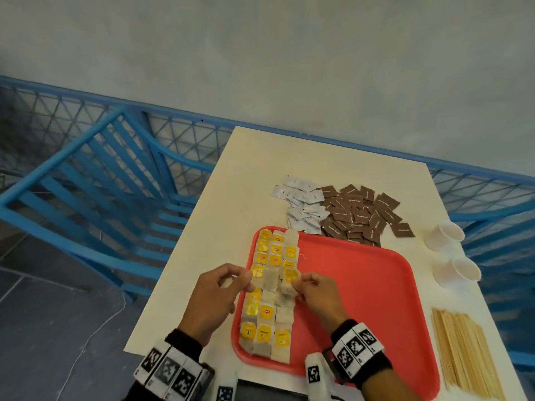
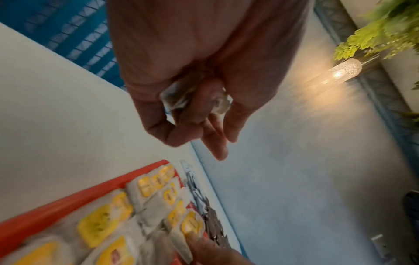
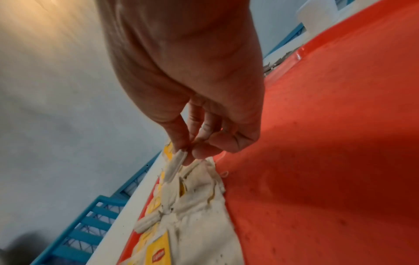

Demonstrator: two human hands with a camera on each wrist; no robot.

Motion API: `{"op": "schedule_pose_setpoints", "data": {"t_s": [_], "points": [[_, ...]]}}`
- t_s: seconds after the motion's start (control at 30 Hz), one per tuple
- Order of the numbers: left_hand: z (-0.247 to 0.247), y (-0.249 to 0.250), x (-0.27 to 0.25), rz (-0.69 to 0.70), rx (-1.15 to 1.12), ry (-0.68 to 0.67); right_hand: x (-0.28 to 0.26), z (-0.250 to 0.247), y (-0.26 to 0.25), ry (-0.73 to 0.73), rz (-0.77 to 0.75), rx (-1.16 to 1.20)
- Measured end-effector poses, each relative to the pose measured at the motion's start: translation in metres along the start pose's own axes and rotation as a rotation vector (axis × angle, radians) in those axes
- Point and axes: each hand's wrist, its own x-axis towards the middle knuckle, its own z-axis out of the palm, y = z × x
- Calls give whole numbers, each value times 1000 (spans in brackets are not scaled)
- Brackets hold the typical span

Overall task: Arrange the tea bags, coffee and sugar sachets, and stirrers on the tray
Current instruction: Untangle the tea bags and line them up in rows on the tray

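A: State of the hands?
B: Left hand grips tea bags in curled fingers. Right hand pinches one tea bag by its edge.
A: Location?
B: Both are above the tea bag rows on the left side of the red tray.
A: Remaining items?
B: White sachets, brown sachets and stirrers lie on the tabletop.

Glossy red plastic tray — soft paper tea bags, pale wooden stirrers, matt table.
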Motion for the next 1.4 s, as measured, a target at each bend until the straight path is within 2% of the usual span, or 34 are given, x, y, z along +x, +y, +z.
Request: {"op": "schedule_pose_setpoints", "data": {"t_s": [0.2,0.3,0.43,0.53,0.63,0.73,0.83,0.9,0.97,1.07,1.13,1.23,1.3,1.33,1.4], "points": [[-5,-16,-4,-75,29,-5,21,14,22,66,26,-112],[-1,-12,-5,-97,-13,3,23,17,26,143,26,-190],[3,-4,-4,-219,-258,-21,19,17,23,180,-40,-327],[4,3,-4,-323,-596,-74,13,14,12,164,-60,-345],[4,9,-2,-372,-746,-162,-2,4,-16,129,-226,-303],[14,19,0,-356,-793,-229,-33,-14,-51,-29,-436,-251],[35,34,-3,-326,-807,-271,-59,-28,-66,-159,-447,-292],[50,39,-5,-323,-814,-254,-68,-35,-63,-109,-457,-260],[61,41,-5,-386,-855,-239,-80,-42,-57,-34,-647,-321],[74,38,-9,-460,-837,-282,-93,-52,-45,-30,-1048,-683],[77,33,-10,-492,-815,-281,-92,-56,-37,-30,-1168,-833],[80,27,-15,-527,-781,-290,-87,-59,-28,30,-1270,-854],[82,25,-19,-512,-762,-298,-88,-58,-26,45,-1273,-746],[82,24,-19,-493,-766,-312,-89,-57,-28,36,-1224,-630],[81,29,-24,-407,-659,-289,-93,-59,-39,17,-1010,-347]]}}
